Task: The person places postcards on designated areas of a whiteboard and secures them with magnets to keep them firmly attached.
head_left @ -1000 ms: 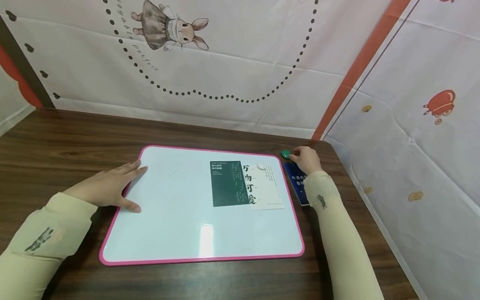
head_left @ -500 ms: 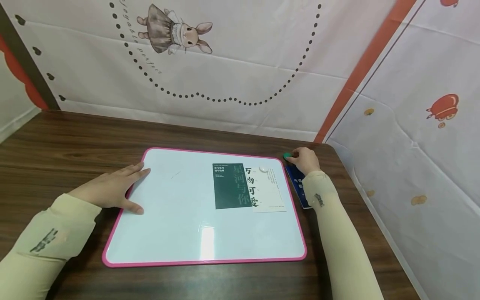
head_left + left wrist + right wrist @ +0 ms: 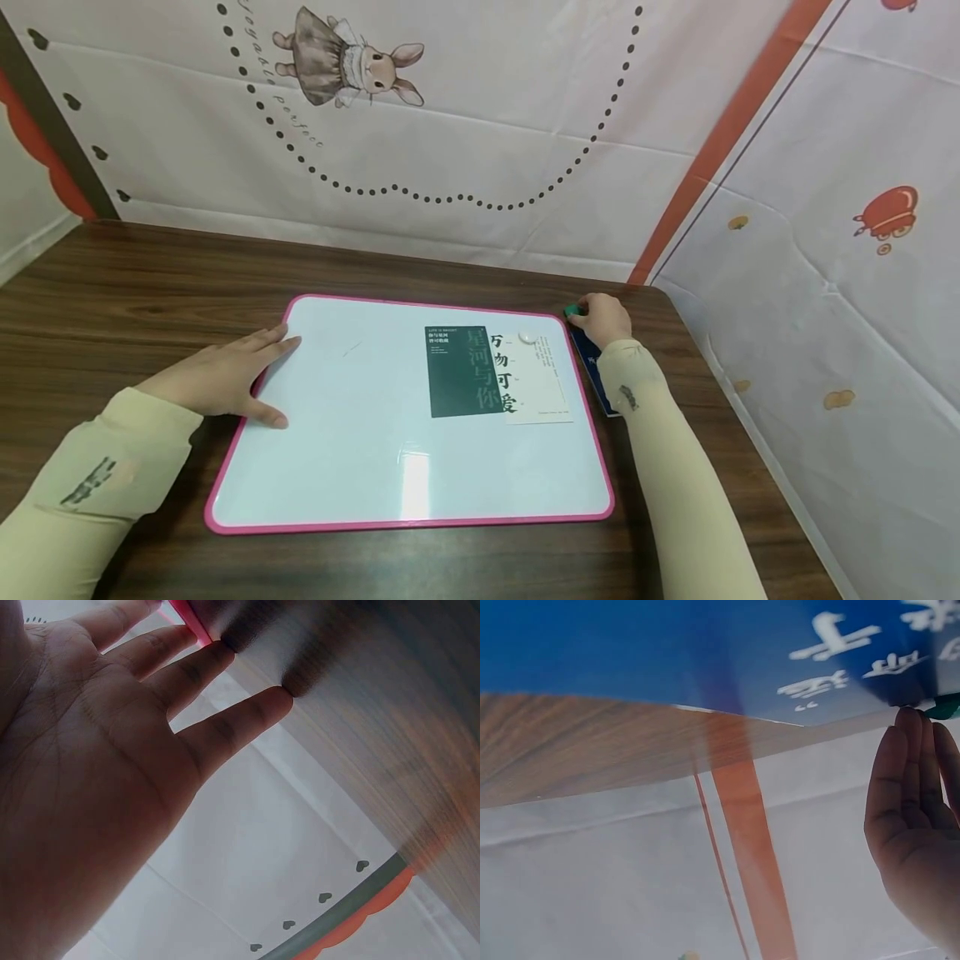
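My left hand [image 3: 221,372] rests with spread fingers on the left edge of a pink-framed whiteboard [image 3: 330,450]; its palm and straight fingers [image 3: 225,731] show in the left wrist view. Just past the board's far right corner, my right hand [image 3: 606,320] pinches a round green magnet [image 3: 572,311] between thumb and fingers. A sliver of that green magnet [image 3: 943,707] shows by the fingertips in the right wrist view. Partly under the right hand lies a blue card [image 3: 592,367] with white lettering. On the board, a dark green card [image 3: 459,371] overlaps a white card [image 3: 543,383].
A round white magnet [image 3: 527,337] sits near the white card's top. The dark wooden table [image 3: 375,567] extends around the board. Behind and to the right, a printed white cloth [image 3: 487,108] borders the table.
The right hand has shifted slightly left and its fingers have closed round the green magnet. The left hand keeps its place on the board, while the head view has tilted a little.
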{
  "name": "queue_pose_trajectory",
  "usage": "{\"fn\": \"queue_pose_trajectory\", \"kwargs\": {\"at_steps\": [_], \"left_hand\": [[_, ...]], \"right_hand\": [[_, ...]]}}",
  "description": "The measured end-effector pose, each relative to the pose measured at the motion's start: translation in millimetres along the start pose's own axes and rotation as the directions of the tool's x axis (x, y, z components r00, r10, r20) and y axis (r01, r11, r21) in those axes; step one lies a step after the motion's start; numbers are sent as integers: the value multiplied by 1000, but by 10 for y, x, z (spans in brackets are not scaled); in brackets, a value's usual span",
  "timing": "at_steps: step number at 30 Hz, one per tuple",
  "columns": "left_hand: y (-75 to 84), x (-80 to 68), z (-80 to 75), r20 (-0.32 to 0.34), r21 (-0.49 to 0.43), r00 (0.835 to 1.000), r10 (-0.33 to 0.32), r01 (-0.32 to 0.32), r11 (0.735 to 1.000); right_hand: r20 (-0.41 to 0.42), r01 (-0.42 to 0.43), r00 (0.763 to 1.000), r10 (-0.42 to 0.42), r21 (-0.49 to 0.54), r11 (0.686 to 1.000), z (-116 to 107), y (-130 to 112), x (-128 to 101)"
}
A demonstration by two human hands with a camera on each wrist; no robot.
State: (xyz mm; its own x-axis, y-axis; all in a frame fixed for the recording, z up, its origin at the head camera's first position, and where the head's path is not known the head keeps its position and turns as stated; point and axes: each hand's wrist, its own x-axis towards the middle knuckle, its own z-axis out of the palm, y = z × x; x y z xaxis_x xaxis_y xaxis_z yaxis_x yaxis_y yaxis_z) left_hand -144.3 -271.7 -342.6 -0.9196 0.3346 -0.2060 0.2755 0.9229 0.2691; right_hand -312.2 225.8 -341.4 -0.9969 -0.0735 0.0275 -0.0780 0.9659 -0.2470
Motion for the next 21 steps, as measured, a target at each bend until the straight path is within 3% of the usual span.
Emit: {"fn": "queue_pose_trajectory", "kwargs": {"at_steps": [21], "left_hand": [[-6, 5, 10, -5, 22, 1000, 5, -5, 1000]], "right_hand": [[-22, 34, 999, -35, -44, 998, 12, -7, 2]]}}
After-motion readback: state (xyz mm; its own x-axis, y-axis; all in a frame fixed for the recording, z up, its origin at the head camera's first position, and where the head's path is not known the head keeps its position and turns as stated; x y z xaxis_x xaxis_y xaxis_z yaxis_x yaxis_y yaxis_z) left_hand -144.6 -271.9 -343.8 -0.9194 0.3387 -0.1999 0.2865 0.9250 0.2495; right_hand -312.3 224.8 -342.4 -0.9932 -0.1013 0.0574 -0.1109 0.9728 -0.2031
